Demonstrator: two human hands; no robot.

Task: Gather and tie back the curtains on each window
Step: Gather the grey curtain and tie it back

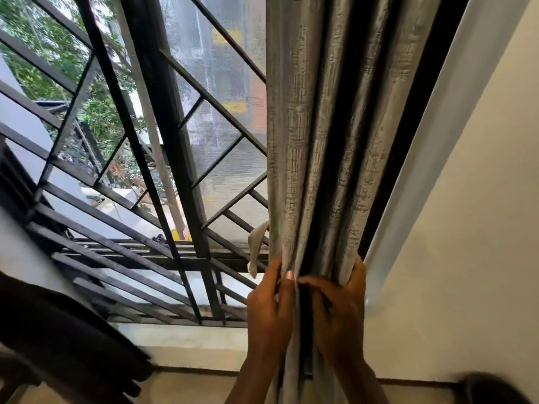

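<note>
A grey textured curtain (329, 135) hangs bunched in vertical folds at the right side of the window. My left hand (269, 310) grips the left folds of the curtain, thumb up against the fabric. My right hand (339, 304) grips the right folds from the other side, fingers curled round them. Both hands squeeze the bundle together at sill height. A light fabric tie-back strip (256, 247) dangles just left of the curtain, above my left hand, touched by neither hand.
Black metal window grille (175, 158) and a mesh screen fill the left and middle. A pale sill (186, 339) runs below it. A cream wall (466, 258) stands to the right. Dark cloth (58, 330) lies at lower left.
</note>
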